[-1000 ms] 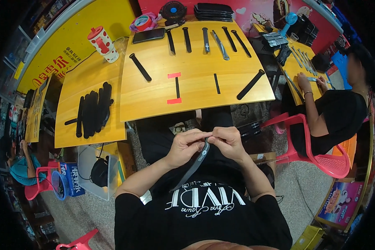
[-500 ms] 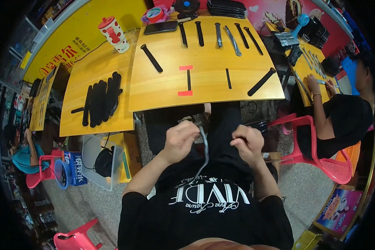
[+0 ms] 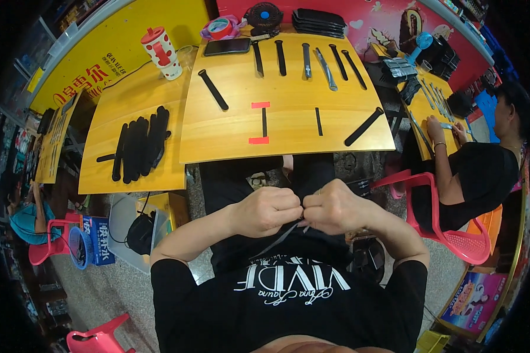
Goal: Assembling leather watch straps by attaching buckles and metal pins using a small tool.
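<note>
My left hand [image 3: 266, 210] and right hand [image 3: 334, 206] are fisted together knuckle to knuckle over my lap, just below the near edge of the wooden table [image 3: 229, 132]. Both sets of fingers are curled tight, pinching the top end of a thin grey strap [image 3: 275, 241] where the fists meet. The strap's long axis runs on a slant: from the pinch it drops down and toward my left, its free end pointing at my left elbow, lying across my black shirt [image 3: 288, 294]. How much of it is hidden inside my fingers I cannot tell. On the table, well apart from my hands, a short black strip [image 3: 264, 122] lies lengthwise between two red markers [image 3: 260, 105], with more dark straps [image 3: 213, 90] spread near the far edge. To my right another person [image 3: 483, 176] sits on a pink chair [image 3: 453, 235].
</note>
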`<state>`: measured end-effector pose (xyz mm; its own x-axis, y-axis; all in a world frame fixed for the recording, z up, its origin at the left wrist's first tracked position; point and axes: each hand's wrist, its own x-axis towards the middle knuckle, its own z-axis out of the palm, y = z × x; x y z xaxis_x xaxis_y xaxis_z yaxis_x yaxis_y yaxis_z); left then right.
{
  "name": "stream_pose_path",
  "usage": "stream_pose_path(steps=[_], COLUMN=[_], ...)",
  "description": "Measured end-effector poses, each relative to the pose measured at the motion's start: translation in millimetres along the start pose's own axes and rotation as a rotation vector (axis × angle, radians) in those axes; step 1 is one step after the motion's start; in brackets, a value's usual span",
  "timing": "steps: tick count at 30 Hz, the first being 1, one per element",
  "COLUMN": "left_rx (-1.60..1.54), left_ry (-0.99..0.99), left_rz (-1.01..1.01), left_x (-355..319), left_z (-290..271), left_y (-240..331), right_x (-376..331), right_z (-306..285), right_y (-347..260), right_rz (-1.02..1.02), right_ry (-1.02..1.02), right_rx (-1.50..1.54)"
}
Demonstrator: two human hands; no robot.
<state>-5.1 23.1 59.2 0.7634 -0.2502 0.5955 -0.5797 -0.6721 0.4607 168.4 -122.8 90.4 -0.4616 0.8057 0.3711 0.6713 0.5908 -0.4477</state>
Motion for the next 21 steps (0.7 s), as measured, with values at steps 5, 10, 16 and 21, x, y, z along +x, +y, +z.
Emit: stream_pose_path(steps=[5,10,16,21], left_rx=[0.053,0.539,0.983,1.031], left_ry=[0.21,0.574,0.649,0.53], left_rz=[-0.125,-0.606,-0.735,-0.682], left_x=[-17,-120,-186,-100], left_z=[-17,-115,-247,-257], left_y=[-4,-29,46,54], right_x=[-11,-73,-180,-148], right_z=[-13,-47,-71,-68], right_y=[-16,-46,-91,-71], right_rz=[-0.013,0.082,0.439,0.557], right_ry=[0.123,0.256,0.77,0.686], right_rx=[0.092,0.275,0.18,0.115])
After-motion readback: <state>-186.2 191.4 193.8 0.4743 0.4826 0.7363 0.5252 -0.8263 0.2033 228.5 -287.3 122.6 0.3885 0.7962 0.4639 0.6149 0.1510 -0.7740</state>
